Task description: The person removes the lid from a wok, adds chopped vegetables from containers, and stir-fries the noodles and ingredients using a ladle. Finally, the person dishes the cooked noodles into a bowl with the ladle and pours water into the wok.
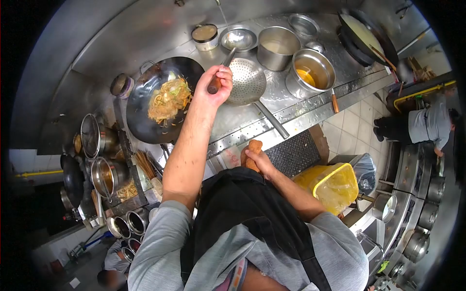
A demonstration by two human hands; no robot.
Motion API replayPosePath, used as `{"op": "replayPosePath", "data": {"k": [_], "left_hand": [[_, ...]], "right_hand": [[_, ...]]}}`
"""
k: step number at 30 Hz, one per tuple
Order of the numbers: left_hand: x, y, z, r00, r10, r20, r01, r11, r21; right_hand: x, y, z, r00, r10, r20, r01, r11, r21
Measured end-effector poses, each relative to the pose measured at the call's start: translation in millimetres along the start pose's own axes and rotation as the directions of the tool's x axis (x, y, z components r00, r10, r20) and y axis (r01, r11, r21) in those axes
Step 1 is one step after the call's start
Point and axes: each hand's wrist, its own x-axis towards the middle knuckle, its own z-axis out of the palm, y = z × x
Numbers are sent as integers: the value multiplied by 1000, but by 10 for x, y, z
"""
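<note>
Head view is showing the left hand (221, 83) closing its fingers firmly around the wooden grip (213, 89) of a ladle (229, 57), with the grip's end poking out below the fist. The ladle is lying above the bench (228, 121), its metal head reaching to the metal bowl (253, 43); whether the two are touching is hard to tell. The ladle is looking stiff and probably front-heavy, more so if its head is carrying liquid, so the wooden grip is offering the surest hold; the bare shaft is likely being slicker.

The right hand (263, 164) is curling around a lumpy orange-brown thing (254, 147), close to the black apron (238, 194). What it is made of is staying unclear, so its softness is hard to judge.

To the left, the wok (138, 104) is holding noodles (169, 99) that are looking soft, slippery and easy to break under a hard edge. The wok itself is probably weighing a good deal, with the loop handle (145, 63) at its far rim offering a hold. Beside the left forearm, a perforated strainer (250, 77) is resting, its long handle (273, 120) pointing towards the person and looking rigid and easy to grasp.
</note>
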Motion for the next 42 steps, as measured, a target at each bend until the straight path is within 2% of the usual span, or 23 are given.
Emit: {"op": "replayPosePath", "data": {"k": [8, 11, 14, 17, 20, 22, 24, 26, 29, 32, 35, 41, 42], "left_hand": [[14, 61, -44, 998, -69, 5, 69, 998, 11], [-20, 103, -82, 997, -72, -18, 73, 996, 52], [-86, 141, -124, 999, -44, -27, 46, 995, 94], [-184, 201, -129, 999, -5, -44, 10, 992, 123], [-301, 283, -111, 998, 47, -42, -40, 988, 152], [-355, 312, -98, 994, 103, -19, -98, 980, 172], [-389, 347, -71, 990, 135, -43, -124, 972, 198], [-402, 386, -31, 984, 165, -69, -147, 966, 214], [-450, 444, 38, 983, 166, -81, -147, 968, 206], [-471, 486, 28, 986, 163, -45, -150, 967, 206], [-527, 513, 11, 989, 148, -14, -142, 969, 200], [-792, 603, -61, 994, 92, 56, -98, 987, 124], [-881, 604, -91, 994, 88, 67, -94, 990, 104]], "right_hand": [[139, 160, 60, 999, -30, 25, 32, 997, -74], [109, 46, 165, 990, -113, 85, 127, 973, -190], [327, 242, 258, 956, -238, 170, 270, 941, -202], [420, 289, 392, 983, -139, 117, 182, 763, -620], [865, 828, 351, 939, -220, 264, 340, 700, -628], [942, 940, 420, 968, -182, 171, 250, 675, -694], [929, 998, 437, 973, -194, 129, 226, 647, -728], [706, 726, 534, 956, -257, 143, 277, 622, -732], [545, 573, 586, 962, -237, 138, 256, 600, -758], [537, 605, 580, 927, -352, 131, 233, 267, -935], [589, 693, 491, 948, -301, 103, 268, 581, -769], [450, 773, 459, 887, -441, 135, 412, 626, -662], [411, 838, 414, 887, -458, 68, 398, 678, -618]]}}
